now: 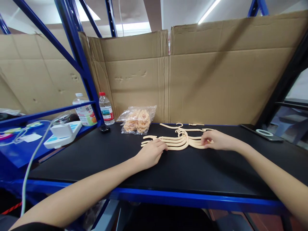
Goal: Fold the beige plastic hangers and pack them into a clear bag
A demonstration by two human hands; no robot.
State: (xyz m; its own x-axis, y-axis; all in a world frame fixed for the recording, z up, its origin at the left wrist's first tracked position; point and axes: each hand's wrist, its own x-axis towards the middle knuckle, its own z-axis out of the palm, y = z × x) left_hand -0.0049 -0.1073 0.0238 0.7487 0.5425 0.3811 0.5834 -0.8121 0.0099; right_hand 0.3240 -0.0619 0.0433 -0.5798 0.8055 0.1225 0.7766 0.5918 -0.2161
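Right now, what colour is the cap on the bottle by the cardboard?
The bottle cap is red, seen in the head view.

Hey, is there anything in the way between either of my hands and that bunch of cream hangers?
No, nothing visible. Your left hand is at the left side of the cream hangers, your right hand at their right side. The clear bag lies beyond your left hand.

Cream hangers (175, 148) lie fanned in overlapping rows on the black tabletop (192, 170), hooks bunched centrally.
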